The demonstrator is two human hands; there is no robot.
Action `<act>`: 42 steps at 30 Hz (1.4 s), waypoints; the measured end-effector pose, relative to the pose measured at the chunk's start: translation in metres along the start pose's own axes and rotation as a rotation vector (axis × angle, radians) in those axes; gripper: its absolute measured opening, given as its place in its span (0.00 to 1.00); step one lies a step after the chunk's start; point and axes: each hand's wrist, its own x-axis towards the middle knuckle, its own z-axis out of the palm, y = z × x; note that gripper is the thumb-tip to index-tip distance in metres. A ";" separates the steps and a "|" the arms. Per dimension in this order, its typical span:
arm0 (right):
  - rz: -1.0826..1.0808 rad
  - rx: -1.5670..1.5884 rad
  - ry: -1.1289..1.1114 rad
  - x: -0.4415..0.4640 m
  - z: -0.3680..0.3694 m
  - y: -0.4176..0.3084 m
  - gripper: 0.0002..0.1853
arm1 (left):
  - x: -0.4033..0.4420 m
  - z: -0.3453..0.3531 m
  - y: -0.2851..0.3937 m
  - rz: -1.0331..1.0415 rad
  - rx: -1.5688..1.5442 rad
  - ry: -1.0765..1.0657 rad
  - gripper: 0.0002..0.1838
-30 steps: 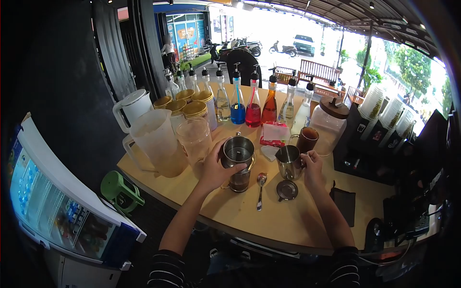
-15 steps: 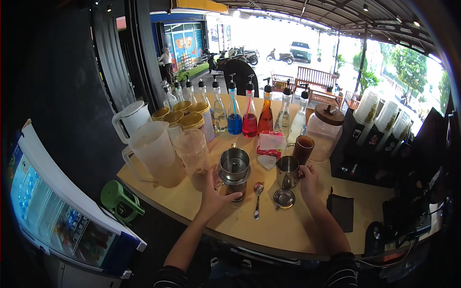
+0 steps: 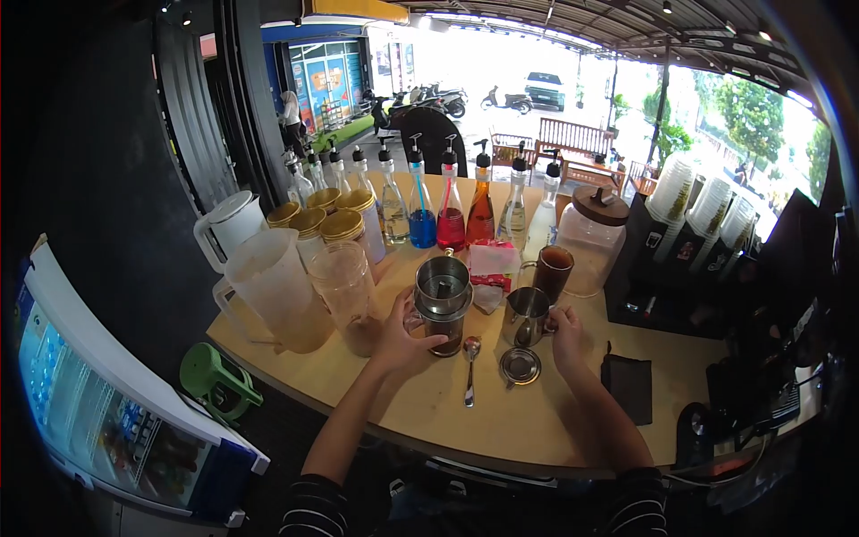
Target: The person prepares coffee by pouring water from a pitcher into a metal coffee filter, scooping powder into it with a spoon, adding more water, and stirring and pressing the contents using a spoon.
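Note:
My left hand (image 3: 401, 338) is wrapped around the left side of a small glass mug (image 3: 445, 345), its thumb across the front. A metal drip coffee filter (image 3: 445, 291) sits upright on the mug, its top uncovered. In my right hand (image 3: 565, 336) is the handle of a stainless steel pitcher (image 3: 528, 318), which stands upright or nearly so; whether it touches the table cannot be made out. Between the hands lie a spoon (image 3: 471, 371) and a small round metal lid (image 3: 520, 367). Behind the pitcher stands a mug of brown drink (image 3: 554, 271).
Plastic jugs (image 3: 273, 291), a clear container (image 3: 344, 300) and gold-lidded jars (image 3: 344, 226) stand left on the wooden table (image 3: 420, 403). Pump bottles (image 3: 452, 224) line the back. Right are a large jar (image 3: 591, 246), cup holder (image 3: 667, 259) and dark cloth (image 3: 628, 388).
The camera view has shifted slightly. My left hand has slid the glass mug and filter a little away from me and to the right, closer to the spoon. My right hand keeps the pitcher's handle.

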 end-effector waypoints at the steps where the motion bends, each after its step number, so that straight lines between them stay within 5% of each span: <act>1: -0.009 -0.074 -0.002 -0.003 0.000 0.000 0.07 | 0.005 0.000 -0.001 0.011 -0.048 -0.050 0.59; 9: 0.012 -0.359 -0.061 -0.021 0.007 -0.019 0.07 | 0.020 0.010 -0.011 0.037 -0.149 -0.170 0.58; 16: -0.505 -0.829 -0.070 -0.044 0.051 -0.067 0.18 | -0.046 -0.022 0.019 0.412 0.417 0.235 0.44; 18: -0.584 -0.853 -0.108 -0.052 0.084 -0.085 0.20 | -0.060 -0.038 0.012 0.674 0.557 0.570 0.47; 21: -0.709 -0.796 -0.241 -0.059 0.136 -0.100 0.19 | -0.051 -0.052 0.029 0.491 0.560 0.824 0.51; 25: -0.794 -0.840 -0.459 -0.065 0.196 -0.109 0.16 | -0.034 -0.058 0.012 0.276 0.265 0.667 0.53; 28: -0.825 -0.842 -0.599 -0.061 0.233 -0.106 0.14 | -0.022 -0.065 0.011 -0.048 -0.308 0.414 0.53; 30: -0.749 -0.844 -0.771 -0.063 0.253 -0.106 0.13 | -0.012 -0.072 0.008 0.117 -0.161 0.254 0.53; 32: -0.891 -0.830 -0.762 -0.057 0.271 -0.097 0.09 | 0.002 -0.085 0.002 0.199 -0.087 0.176 0.54; 38: -0.551 -1.354 -1.209 -0.037 0.307 -0.071 0.09 | 0.001 -0.108 -0.017 0.267 0.127 0.107 0.54; 42: -0.232 -1.743 -1.275 -0.041 0.337 -0.056 0.10 | 0.000 -0.106 -0.026 0.349 0.141 0.150 0.54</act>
